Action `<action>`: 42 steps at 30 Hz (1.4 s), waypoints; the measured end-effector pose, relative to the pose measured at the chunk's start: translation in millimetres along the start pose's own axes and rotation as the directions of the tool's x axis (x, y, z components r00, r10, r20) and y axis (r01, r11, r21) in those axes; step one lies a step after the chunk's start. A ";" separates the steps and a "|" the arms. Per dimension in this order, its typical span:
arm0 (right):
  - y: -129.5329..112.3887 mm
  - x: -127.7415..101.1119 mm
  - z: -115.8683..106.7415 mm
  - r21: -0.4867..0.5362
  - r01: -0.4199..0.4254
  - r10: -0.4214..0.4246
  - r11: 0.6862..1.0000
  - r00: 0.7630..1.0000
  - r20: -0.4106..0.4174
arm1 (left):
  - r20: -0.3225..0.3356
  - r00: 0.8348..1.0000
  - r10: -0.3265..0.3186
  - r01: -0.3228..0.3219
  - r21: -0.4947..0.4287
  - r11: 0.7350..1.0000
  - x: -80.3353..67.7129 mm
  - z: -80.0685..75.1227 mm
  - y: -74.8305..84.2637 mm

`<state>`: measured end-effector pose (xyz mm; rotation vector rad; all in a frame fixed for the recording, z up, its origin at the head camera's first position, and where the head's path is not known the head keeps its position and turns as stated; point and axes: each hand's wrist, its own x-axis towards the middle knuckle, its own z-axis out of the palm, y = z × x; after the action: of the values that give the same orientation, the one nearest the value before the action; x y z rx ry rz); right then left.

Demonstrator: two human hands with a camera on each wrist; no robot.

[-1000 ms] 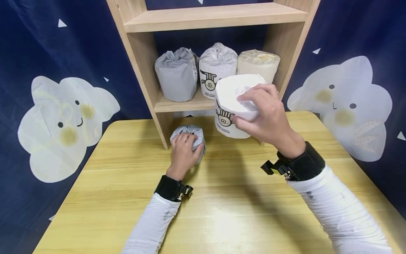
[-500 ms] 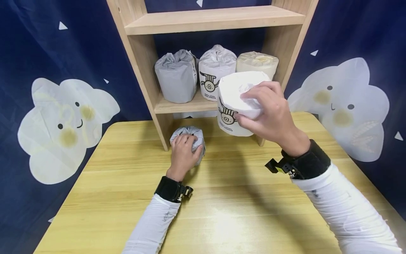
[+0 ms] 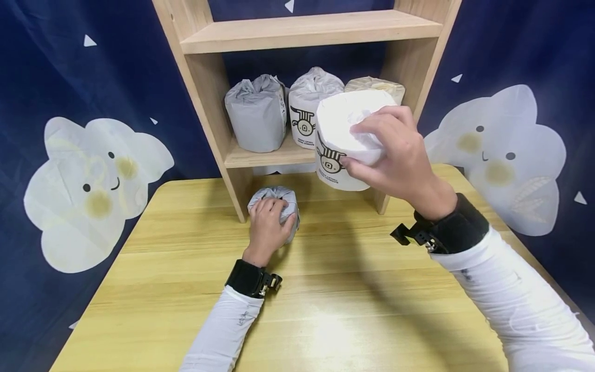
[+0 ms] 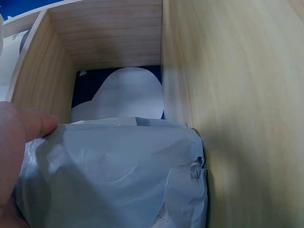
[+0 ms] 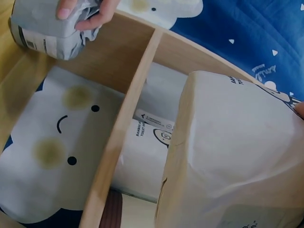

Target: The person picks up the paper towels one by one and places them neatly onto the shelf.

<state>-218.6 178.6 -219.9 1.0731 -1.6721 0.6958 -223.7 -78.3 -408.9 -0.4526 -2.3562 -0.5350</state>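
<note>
My right hand point(image 3: 400, 155) holds a white paper-wrapped toilet roll point(image 3: 341, 124) in the air before the middle shelf, fingers in the dented top and thumb on its printed side. In the right wrist view that white wrapper point(image 5: 237, 147) fills the right half. Low on the left, my left hand point(image 3: 268, 222) grips the top of a grey-wrapped toilet roll point(image 3: 291, 201), which stands on the table close to the shelf's left upright. Its crinkled grey wrapper point(image 4: 109, 166) shows large in the left wrist view, with a finger over the edge.
On the middle shelf board point(image 3: 274, 158) stand a grey roll point(image 3: 257, 121), a white printed roll point(image 3: 304, 113) and a cream roll point(image 3: 376, 86), the last mostly covered by the held roll. An upper board point(image 3: 311, 30) runs above them. The shelf stands on a wooden table point(image 3: 186, 289).
My right hand has lifted the white toilet roll a little relative to the shelf, so it covers more of the cream roll. The left hand stays on the grey toilet roll.
</note>
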 end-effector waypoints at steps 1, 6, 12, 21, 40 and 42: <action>0.3 1.3 -0.5 -0.001 0.003 -0.003 1.000 1.000 -0.003 | -0.001 1.000 0.000 0.000 0.000 1.000 0.0 0.2 -0.2; 2.0 7.7 -4.0 0.006 0.004 -0.004 1.000 1.000 -0.029 | -0.004 1.000 0.003 -0.003 0.003 1.000 0.0 -0.2 0.0; 2.6 16.4 -7.2 0.007 0.005 -0.005 1.000 0.998 -0.062 | -0.012 1.000 0.007 -0.007 0.007 1.000 -0.3 0.2 -0.1; 0.4 31.4 -11.4 -0.017 0.027 -0.028 0.999 0.995 -0.099 | -0.008 1.000 0.005 -0.005 0.006 1.000 -0.5 0.6 0.1; 4.6 57.3 -17.9 -0.052 0.071 -0.077 0.996 0.988 -0.137 | -0.043 0.999 0.018 -0.018 -0.002 1.000 -1.5 1.3 -0.7; 5.1 59.9 -19.1 -0.057 0.076 -0.083 0.996 0.988 -0.134 | -0.042 0.999 0.019 -0.020 -0.001 1.000 -1.1 1.0 -0.5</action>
<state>-222.0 177.2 -156.9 1.0270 -1.5147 0.6565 -223.7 -78.4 -410.5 -0.4599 -2.3088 -0.5319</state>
